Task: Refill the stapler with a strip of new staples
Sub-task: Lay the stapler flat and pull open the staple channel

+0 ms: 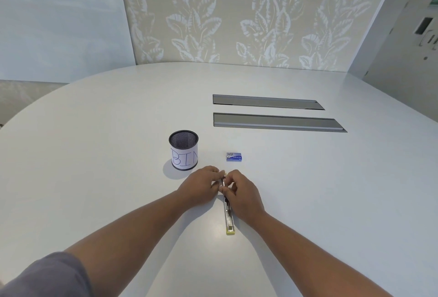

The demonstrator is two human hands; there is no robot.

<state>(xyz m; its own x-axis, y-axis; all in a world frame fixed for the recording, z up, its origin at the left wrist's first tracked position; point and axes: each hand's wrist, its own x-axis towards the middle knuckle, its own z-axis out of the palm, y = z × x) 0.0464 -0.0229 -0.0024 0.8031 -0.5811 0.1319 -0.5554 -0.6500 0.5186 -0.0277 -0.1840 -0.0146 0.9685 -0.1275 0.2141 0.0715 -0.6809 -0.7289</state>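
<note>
Both hands' fingers pinching opened stapler (228, 211), mesh cup (183, 150) labelled "BIN", staple box (234, 156)

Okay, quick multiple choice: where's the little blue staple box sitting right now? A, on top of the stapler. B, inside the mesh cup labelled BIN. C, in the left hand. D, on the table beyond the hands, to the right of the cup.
D: the staple box lies on the table beyond both hands, right of the mesh cup, touching neither.
</note>
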